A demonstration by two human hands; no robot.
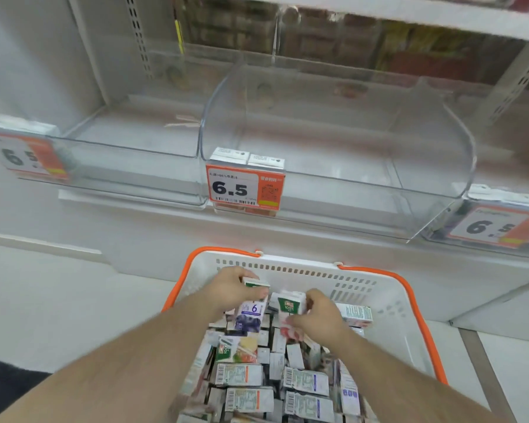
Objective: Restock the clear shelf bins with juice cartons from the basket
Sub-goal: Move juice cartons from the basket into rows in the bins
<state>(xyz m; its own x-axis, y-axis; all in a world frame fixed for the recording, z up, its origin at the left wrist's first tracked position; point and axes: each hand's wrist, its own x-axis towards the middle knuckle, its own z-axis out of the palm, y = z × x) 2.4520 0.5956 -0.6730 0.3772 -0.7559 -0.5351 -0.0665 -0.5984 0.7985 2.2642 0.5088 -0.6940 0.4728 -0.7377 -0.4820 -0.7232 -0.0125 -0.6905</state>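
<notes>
Three clear shelf bins are seen across the upper frame: middle bin (333,141) at 12 o'clock, left bin (129,154) at 10, right bin (501,227) at 3, only partly shown. A 6.5 price tag (245,189) is clipped to the middle bin's front. At 6 o'clock a white basket (388,303) with orange handles is packed with juice cartons (306,383). Left hand (235,293) is closed around a blueberry carton (249,314), held upright above the pile. Right hand (316,314) is closed on a red-fruit carton (290,309) just beside it. Motion blur is noted.
</notes>
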